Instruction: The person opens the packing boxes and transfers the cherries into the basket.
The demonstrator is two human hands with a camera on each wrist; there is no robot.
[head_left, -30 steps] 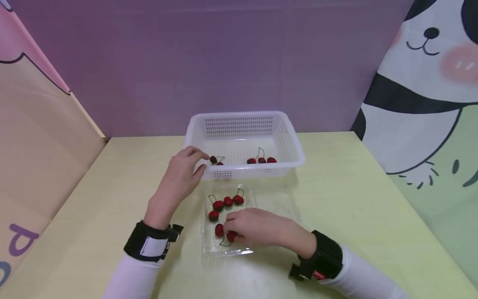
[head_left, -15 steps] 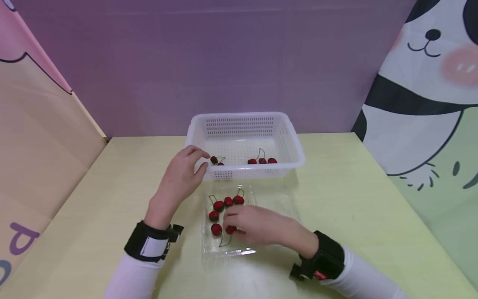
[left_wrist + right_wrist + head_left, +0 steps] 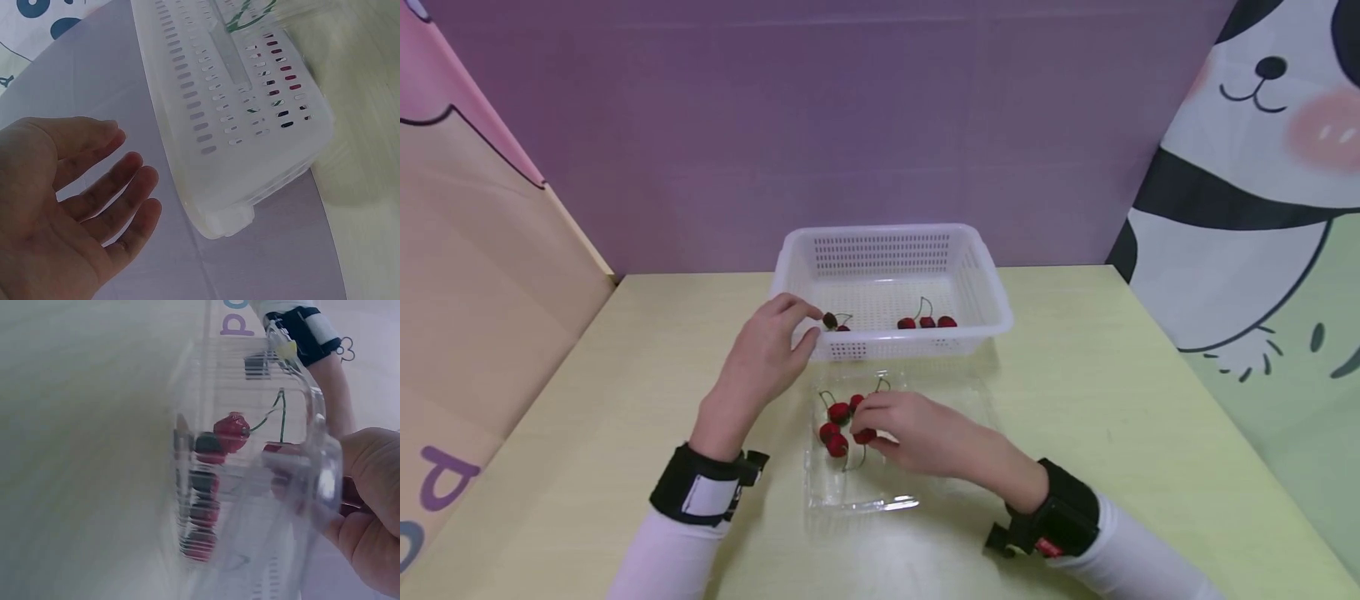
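My right hand (image 3: pixel 917 429) pinches a red cherry (image 3: pixel 865 436) between thumb and fingers, inside a clear plastic box (image 3: pixel 880 505). A stem links it to a second cherry (image 3: pixel 837 446); in the right wrist view that twin cherry (image 3: pixel 232 431) hangs from the stem above other cherries, seen through the box wall. Several cherries (image 3: pixel 838 412) lie in the box's left half, some partly covered by the hand. My left hand (image 3: pixel 763 350) hovers by the left front corner of a white plastic basket (image 3: pixel 910 343), fingers loosely bent and holding nothing in the left wrist view.
Inside the basket lie a few cherries (image 3: pixel 906 323) on the right and a dark-looking one (image 3: pixel 830 321) on the left. The box's transparent right half (image 3: pixel 955 408) spreads beside the cherries. A purple backdrop (image 3: pixel 880 125) rises behind the table (image 3: pixel 1075 375).
My right hand has moved away from me inside the box, carrying the joined cherries from near the front edge up beside the other cherries. The left hand has stayed put.
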